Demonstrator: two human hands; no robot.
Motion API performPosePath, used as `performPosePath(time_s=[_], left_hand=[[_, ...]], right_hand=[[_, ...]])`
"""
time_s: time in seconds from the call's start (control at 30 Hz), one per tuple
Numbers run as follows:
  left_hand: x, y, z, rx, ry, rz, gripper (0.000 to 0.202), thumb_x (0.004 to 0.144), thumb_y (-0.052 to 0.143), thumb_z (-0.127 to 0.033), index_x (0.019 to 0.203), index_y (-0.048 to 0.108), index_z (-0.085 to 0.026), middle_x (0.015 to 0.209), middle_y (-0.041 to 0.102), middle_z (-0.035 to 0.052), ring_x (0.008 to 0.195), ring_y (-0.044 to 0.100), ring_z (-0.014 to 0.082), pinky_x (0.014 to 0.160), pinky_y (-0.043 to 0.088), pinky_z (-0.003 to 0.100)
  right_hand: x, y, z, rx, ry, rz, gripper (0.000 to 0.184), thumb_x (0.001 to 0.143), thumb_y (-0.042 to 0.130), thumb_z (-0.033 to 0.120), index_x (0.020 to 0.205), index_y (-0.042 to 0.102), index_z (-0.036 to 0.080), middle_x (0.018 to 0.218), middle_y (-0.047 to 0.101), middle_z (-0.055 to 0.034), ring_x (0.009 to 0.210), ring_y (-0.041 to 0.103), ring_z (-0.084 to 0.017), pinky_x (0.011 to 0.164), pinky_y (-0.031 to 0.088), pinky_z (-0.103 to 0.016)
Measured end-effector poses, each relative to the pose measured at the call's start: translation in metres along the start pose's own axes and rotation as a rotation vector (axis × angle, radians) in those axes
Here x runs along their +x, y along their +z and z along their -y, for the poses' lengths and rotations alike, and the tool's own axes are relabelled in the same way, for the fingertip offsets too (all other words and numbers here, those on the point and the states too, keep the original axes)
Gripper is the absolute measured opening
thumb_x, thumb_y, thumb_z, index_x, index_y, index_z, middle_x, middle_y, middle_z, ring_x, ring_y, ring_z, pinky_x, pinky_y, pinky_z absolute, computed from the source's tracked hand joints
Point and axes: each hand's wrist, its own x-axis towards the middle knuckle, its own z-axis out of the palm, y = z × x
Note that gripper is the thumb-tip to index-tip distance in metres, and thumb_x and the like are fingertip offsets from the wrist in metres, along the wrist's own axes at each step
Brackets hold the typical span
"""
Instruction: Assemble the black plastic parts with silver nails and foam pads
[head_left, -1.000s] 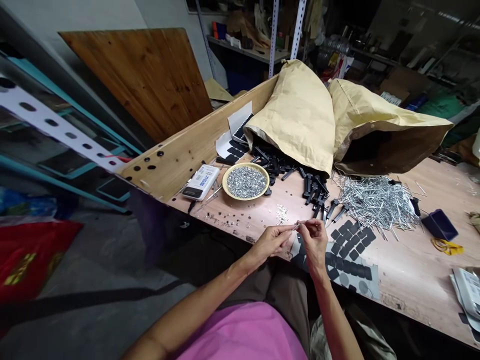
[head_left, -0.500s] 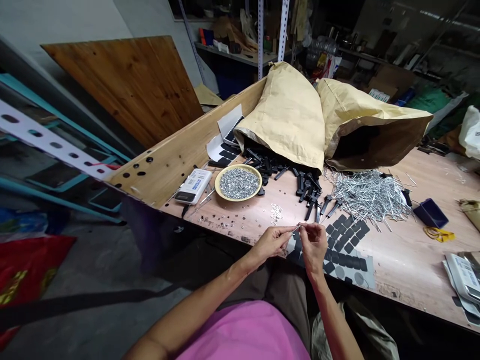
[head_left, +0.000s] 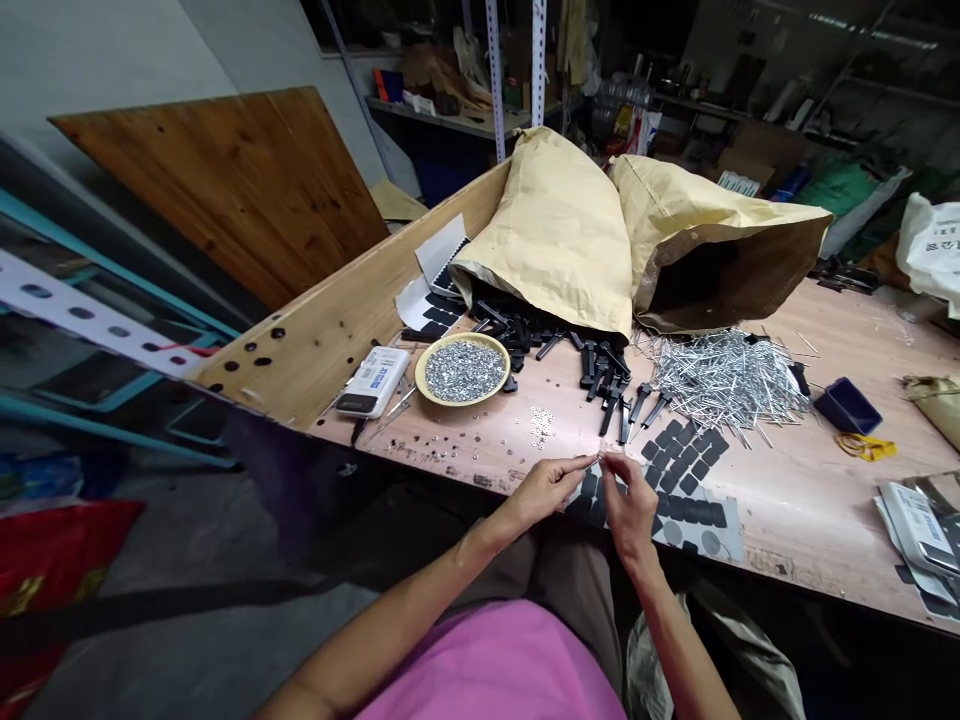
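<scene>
My left hand (head_left: 549, 488) and my right hand (head_left: 628, 497) meet at the table's front edge, fingertips pinched together. Between them is a thin metal rod, mostly hidden by the fingers; a small shiny bit shows at the right fingertips. Black pads (head_left: 684, 455) and a grey sheet (head_left: 733, 540) lie beside and under my right hand. Beyond the hands are black plastic parts (head_left: 600, 375) and a heap of thin metal rods (head_left: 727, 385). Small metal rings (head_left: 541, 427) are scattered left of them, near a yellow bowl (head_left: 459, 402) full of tiny metal pieces.
Two large paper sacks (head_left: 555, 230) lie on the table behind the parts. A white device (head_left: 373, 382) sits at the left, another white device (head_left: 916, 525) at the right. Near the right side are a dark blue box (head_left: 847, 405) and yellow bands (head_left: 866, 446). A wooden side board (head_left: 315, 320) borders the left.
The view has shifted slightly, so the table items sit a little further left. Both hands stay pinched together; less of the thin rod shows between the fingers now.
</scene>
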Motion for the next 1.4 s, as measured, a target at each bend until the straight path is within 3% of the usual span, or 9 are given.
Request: performPosePath(time_s=[0.23,0.43,0.67,0.83,1.0,1.07,1.17,1.3,1.4], left_hand=[[-0.007,-0.009,-0.012,0.008,-0.13,0.286,0.059,0.076,0.057,-0.048,0.124,0.055,-0.014,0.053,0.027,-0.0101,0.041,0.02,0.0026,0.037,0.013,0.015],[-0.008,-0.008,-0.016,-0.031,-0.237,0.384,0.069,0.07,0.062,-0.052,0.126,0.052,-0.013,0.052,0.034,-0.0104,0.037,0.02,0.0008,0.035,0.011,0.016],[-0.009,-0.006,-0.02,-0.016,-0.211,0.429,0.07,0.069,0.064,-0.055,0.122,0.056,-0.011,0.051,0.034,-0.0107,0.037,0.018,0.0004,0.035,0.009,0.016],[-0.008,-0.005,-0.017,-0.072,-0.267,0.484,0.07,0.067,0.066,-0.055,0.12,0.055,-0.011,0.05,0.034,-0.0117,0.035,0.017,0.0,0.035,0.01,0.016],[-0.011,0.008,-0.015,0.119,-0.053,0.293,0.043,0.078,0.056,-0.05,0.097,0.064,-0.013,0.053,0.044,-0.006,0.04,0.032,0.0044,0.038,0.025,0.017],[-0.013,0.014,-0.014,0.307,0.151,0.159,0.029,0.082,0.052,-0.04,0.09,0.066,-0.016,0.067,0.06,0.0016,0.058,0.052,0.0107,0.053,0.041,0.021],[-0.014,0.02,-0.01,0.52,0.34,0.073,0.023,0.084,0.048,-0.026,0.092,0.067,-0.019,0.093,0.069,0.0069,0.086,0.06,0.0184,0.078,0.045,0.028],[-0.013,0.02,-0.007,0.52,0.35,0.069,0.023,0.084,0.048,-0.027,0.093,0.068,-0.019,0.093,0.069,0.0066,0.086,0.06,0.0183,0.078,0.045,0.029],[-0.01,0.015,-0.01,0.344,0.206,0.199,0.031,0.083,0.05,-0.039,0.091,0.069,-0.015,0.065,0.062,0.002,0.058,0.052,0.0114,0.054,0.042,0.022]], right_hand=[[0.007,-0.029,0.007,0.341,0.344,0.254,0.016,0.071,0.069,0.036,0.078,0.072,0.022,0.074,0.068,-0.0019,0.063,0.065,-0.016,0.06,0.055,-0.028],[0.006,-0.045,0.016,0.226,0.148,0.305,0.009,0.073,0.068,0.033,0.077,0.074,0.026,0.073,0.067,-0.0022,0.069,0.063,-0.016,0.064,0.052,-0.029],[0.006,-0.051,0.015,0.321,0.283,0.363,0.019,0.07,0.07,0.042,0.074,0.073,0.023,0.069,0.067,-0.0018,0.062,0.062,-0.015,0.056,0.051,-0.027],[0.007,-0.058,0.022,0.218,0.111,0.394,0.014,0.077,0.065,0.036,0.079,0.074,0.026,0.072,0.068,-0.0017,0.066,0.062,-0.015,0.062,0.051,-0.028],[0.004,-0.058,0.02,0.172,0.111,0.332,0.018,0.081,0.06,0.036,0.078,0.073,0.025,0.071,0.067,-0.002,0.067,0.062,-0.016,0.062,0.05,-0.027],[0.001,-0.056,0.017,0.166,0.137,0.294,0.018,0.08,0.06,0.037,0.078,0.072,0.024,0.07,0.066,-0.0018,0.065,0.061,-0.016,0.059,0.049,-0.026],[-0.004,-0.054,0.015,0.12,0.136,0.24,0.016,0.081,0.059,0.036,0.079,0.071,0.025,0.072,0.066,-0.0017,0.064,0.061,-0.016,0.059,0.049,-0.027],[-0.005,-0.055,0.019,0.073,0.108,0.218,0.017,0.081,0.058,0.036,0.08,0.07,0.025,0.074,0.067,-0.0023,0.068,0.061,-0.017,0.065,0.05,-0.028],[-0.003,-0.059,0.02,0.149,0.11,0.28,0.019,0.081,0.058,0.038,0.079,0.071,0.025,0.071,0.067,-0.002,0.066,0.062,-0.016,0.063,0.05,-0.028]])
